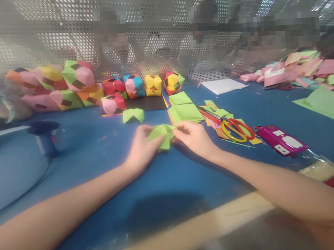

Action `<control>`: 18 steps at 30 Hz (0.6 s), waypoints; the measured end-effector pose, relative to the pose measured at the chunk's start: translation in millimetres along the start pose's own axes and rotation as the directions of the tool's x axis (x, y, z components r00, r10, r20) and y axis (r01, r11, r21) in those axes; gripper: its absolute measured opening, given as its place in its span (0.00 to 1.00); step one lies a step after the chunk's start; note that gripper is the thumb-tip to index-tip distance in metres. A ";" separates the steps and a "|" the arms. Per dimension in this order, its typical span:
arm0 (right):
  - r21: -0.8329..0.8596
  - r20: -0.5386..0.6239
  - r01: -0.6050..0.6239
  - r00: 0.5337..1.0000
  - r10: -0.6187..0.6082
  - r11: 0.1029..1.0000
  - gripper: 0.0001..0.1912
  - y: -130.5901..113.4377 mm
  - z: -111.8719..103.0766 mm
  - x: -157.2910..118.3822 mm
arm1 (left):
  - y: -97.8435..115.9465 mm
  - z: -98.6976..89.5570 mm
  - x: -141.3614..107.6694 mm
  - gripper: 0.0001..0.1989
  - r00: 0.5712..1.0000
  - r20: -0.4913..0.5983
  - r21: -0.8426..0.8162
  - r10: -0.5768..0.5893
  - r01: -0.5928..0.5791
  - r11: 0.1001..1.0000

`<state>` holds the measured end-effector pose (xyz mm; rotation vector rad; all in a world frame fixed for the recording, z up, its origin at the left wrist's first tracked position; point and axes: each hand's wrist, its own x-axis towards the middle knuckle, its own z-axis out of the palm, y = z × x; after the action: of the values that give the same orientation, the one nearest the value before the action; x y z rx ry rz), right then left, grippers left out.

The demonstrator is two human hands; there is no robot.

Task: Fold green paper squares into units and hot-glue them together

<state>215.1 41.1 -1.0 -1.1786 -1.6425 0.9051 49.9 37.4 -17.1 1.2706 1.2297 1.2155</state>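
Note:
Between my two hands is a folded piece of green paper [165,136], held just above the blue table. My left hand [142,143] grips its left side, thumb on top. My right hand [193,136] pinches its right edge with thumb and fingers. Just beyond my left hand lies another folded green paper piece [133,115], bent into raised points. Past my right hand are stacked green paper squares [184,113]. Scissors [236,130] with yellow and red handles rest on coloured paper scraps [211,106] to the right.
Several folded paper balls [77,75] are piled at the back left, with more along a dark sheet [148,103]. A purple power strip [282,139] and a paper heap [293,70] lie right. A blue fan-like object [45,138] stands left. A perforated metal screen [160,12] closes the back.

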 end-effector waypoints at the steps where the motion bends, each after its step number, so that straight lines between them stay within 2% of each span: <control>1: 0.019 0.007 -0.005 1.000 0.005 1.000 0.05 -0.4 0.1 0.0 | -1.4 -1.1 0.7 0.20 1.000 -0.023 0.020 0.020 -0.020 1.000; 5: 0.067 0.039 -0.011 0.999 0.009 0.998 0.04 -0.7 0.7 -0.6 | -2.0 -4.0 2.0 0.22 0.995 -0.065 0.087 0.077 -0.071 0.994; 12: 0.170 0.102 -0.056 0.994 0.039 0.984 0.08 -2.8 5.3 -3.9 | 3.5 -4.6 0.9 0.16 0.997 0.043 0.040 0.059 -0.061 0.997; 15: 0.139 0.149 -0.051 0.988 0.030 0.989 0.09 -3.7 7.0 -6.6 | 2.9 -5.7 1.4 0.14 0.997 0.004 0.029 0.083 -0.083 0.996; 18: 0.060 0.174 -0.022 0.985 0.012 0.998 0.11 -3.0 10.2 -9.1 | 5.4 -4.9 -0.8 0.11 0.991 -0.017 0.118 0.132 -0.129 0.985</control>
<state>205.9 30.9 -3.9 -1.0984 -1.7320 1.0880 45.2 36.4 -11.5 1.4446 1.2677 1.2713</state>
